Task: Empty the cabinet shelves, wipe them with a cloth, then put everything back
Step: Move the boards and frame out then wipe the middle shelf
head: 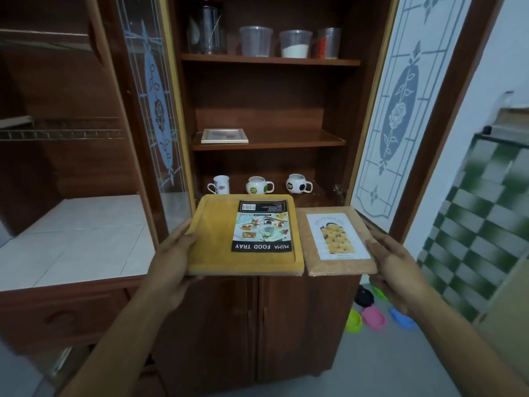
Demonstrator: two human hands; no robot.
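Note:
My left hand [174,253] grips the left edge of a yellow food tray [211,239] with a printed label. My right hand [392,259] grips the right edge of a brown picture frame [312,259] that shows yellow fruit. Both are held flat, side by side, in front of the open brown cabinet [337,96]. A pale picture frame [224,136] lies on the middle shelf [300,143]. Three mugs stand on the lower shelf: a white one [219,185], a green-and-white one [259,185] and a football one [297,183]. The top shelf [272,61] carries a steel jar [210,30] and three plastic containers [294,43].
Both glass doors with etched roses stand open, the left door [154,110] and the right door [400,110]. A white tiled counter [80,233] lies to the left. Small coloured bowls [372,316] sit on the floor at the right, near a green checked cloth [481,224].

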